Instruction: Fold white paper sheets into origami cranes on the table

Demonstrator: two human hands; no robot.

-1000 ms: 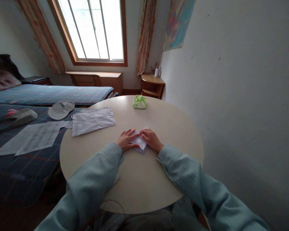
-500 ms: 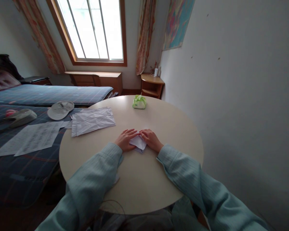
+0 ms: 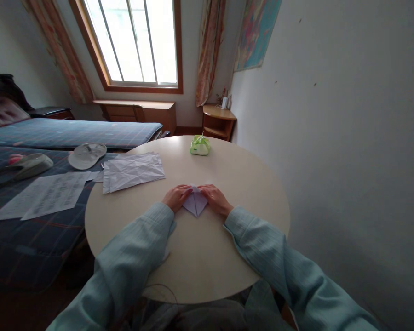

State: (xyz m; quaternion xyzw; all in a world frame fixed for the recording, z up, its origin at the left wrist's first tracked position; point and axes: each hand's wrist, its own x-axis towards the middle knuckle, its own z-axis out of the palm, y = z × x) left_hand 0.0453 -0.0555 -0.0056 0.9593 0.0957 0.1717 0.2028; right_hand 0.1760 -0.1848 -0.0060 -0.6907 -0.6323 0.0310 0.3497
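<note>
Daylight from a window (image 3: pixel 134 41) reaches a round cream table (image 3: pixel 234 177), where my left hand (image 3: pixel 176 197), laid flat half a second ago, now pinches the folded white paper (image 3: pixel 195 205) at its far left side; my right hand (image 3: pixel 214 198) grips the far right. A central crease has appeared, suggesting pressing has given way to shaping. The paper sits between both hands, point toward me.

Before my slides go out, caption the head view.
Left hand and right hand hold folded paper at a round table.

Folded sheet (image 3: pixel 196 205): matt paper; tabletop (image 3: pixel 214 257): smooth, slightly glossy; sleeves (image 3: pixel 133 246): woven cloth
</note>
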